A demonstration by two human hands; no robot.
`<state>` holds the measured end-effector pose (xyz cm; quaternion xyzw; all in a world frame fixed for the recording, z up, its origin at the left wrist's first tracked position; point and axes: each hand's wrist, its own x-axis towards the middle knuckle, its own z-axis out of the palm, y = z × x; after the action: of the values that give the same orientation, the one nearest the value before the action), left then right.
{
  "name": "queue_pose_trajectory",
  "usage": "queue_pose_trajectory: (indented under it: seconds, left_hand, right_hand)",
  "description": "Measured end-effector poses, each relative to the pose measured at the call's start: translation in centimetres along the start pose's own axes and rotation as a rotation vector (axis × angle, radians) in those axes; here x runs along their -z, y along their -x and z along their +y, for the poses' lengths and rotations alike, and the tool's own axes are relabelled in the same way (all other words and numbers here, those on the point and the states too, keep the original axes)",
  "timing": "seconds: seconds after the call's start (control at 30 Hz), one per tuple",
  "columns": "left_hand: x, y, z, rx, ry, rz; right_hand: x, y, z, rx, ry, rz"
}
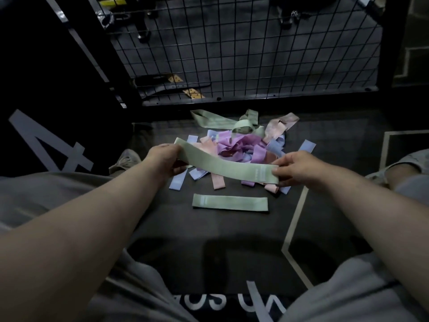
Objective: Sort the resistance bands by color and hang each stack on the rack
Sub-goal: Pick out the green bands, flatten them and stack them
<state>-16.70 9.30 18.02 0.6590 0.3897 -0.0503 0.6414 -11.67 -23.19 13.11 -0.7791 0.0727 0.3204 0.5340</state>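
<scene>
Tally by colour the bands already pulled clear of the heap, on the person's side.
Green: 2, the held green band in left hand and right hand, and the flat green band on the floor.
Pink: 0
Purple: 0
Blue: 0
Total: 2; the heap is too tangled to count.

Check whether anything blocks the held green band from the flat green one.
Nothing visible: left hand and right hand grip the held green band; the flat green band lies uncovered, nearer than the pile.

Pile of bands (241, 147): on floor (209, 240), before wire grid (232, 54). 1 flat band (229, 203): floor, nearer than pile. 1 held band (222, 165): above pile's near edge.
</scene>
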Motion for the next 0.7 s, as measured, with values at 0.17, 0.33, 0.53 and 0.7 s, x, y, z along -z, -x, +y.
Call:
queue_pose_trajectory:
  seconds: [0.17,0.33,0.53,0.7]
  left_hand:
    - [0.5,0.0,-1.1,0.01,-0.017,-0.084]
    - [1.3,-0.4,-2.7,0.013,-0.066,-0.118]
    - [0.2,0.6,-1.7,-0.127,-0.128,-0.213]
    - [-3.6,3.3,-0.1,-0.378,-0.358,-0.511]
  right_hand:
    - [-0.5,0.5,0.3,-0.084,0.029,-0.03]
    - [-0.6,1.0,0.3,-0.076,0.017,-0.019]
    - [-0.4,2.2,-0.4,-0.091,0.236,-0.08]
    - [-2.0,2.3,-2.1,0.166,0.758,-0.105]
